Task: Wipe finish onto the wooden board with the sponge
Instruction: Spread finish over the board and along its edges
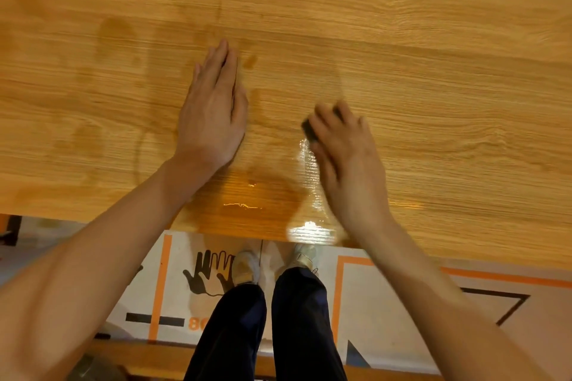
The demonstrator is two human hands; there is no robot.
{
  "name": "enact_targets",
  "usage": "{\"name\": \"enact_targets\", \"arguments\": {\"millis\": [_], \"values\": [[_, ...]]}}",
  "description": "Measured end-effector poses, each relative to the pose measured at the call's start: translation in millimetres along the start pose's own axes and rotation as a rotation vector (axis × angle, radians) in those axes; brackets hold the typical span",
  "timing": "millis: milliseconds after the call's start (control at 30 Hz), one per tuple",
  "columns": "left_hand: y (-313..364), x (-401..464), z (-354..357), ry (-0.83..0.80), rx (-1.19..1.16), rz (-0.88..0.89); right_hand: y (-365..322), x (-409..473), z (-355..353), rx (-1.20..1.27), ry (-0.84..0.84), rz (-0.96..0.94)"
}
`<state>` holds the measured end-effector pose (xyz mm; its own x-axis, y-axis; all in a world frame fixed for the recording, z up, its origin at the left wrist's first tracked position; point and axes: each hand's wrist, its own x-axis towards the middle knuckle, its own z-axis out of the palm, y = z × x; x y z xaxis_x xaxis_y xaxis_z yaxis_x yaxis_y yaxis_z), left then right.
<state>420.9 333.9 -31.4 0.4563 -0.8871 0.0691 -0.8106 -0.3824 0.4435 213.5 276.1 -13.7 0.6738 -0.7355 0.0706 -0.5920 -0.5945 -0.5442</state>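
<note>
One long, orange-brown wooden board fills my view from nine to three o'clock, its near edge glossy with wet finish. At centre my left hand presses flat, fingers straight; at its three o'clock my right hand curls over the small dark sponge, gripping it against the board.

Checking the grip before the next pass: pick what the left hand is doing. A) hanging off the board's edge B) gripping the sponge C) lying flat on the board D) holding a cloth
C: the left hand lies palm down with straight fingers on the board, holding nothing, while the right hand grips the dark sponge.
</note>
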Motion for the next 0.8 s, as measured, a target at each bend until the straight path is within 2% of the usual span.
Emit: {"name": "enact_targets", "arguments": {"millis": [133, 333, 400, 500, 633, 733, 800], "values": [[2, -52, -4, 0.055, -0.037, 0.058, 0, 52, 12, 0.003, 0.095, 0.1], [0, -66, 5, 0.094, 0.044, 0.125, -27, -55, 15, -0.007, -0.014, -0.029], [0, -65, 6, 0.1, 0.049, 0.125, -27, -60, 15, -0.017, -0.032, -0.075], [0, -66, 6, 0.12, 0.062, 0.13, -28, -15, 16, -0.015, -0.037, -0.038], [-1, -65, 7, 0.107, 0.062, 0.129, -29, 46, 27, -0.003, 0.074, 0.086], [-1, -65, 5, 0.08, 0.051, 0.113, -44, 3, 31, 0.016, 0.069, 0.087], [1, -66, 5, 0.072, 0.054, 0.109, -55, -40, 34, 0.02, 0.029, 0.022]]}}
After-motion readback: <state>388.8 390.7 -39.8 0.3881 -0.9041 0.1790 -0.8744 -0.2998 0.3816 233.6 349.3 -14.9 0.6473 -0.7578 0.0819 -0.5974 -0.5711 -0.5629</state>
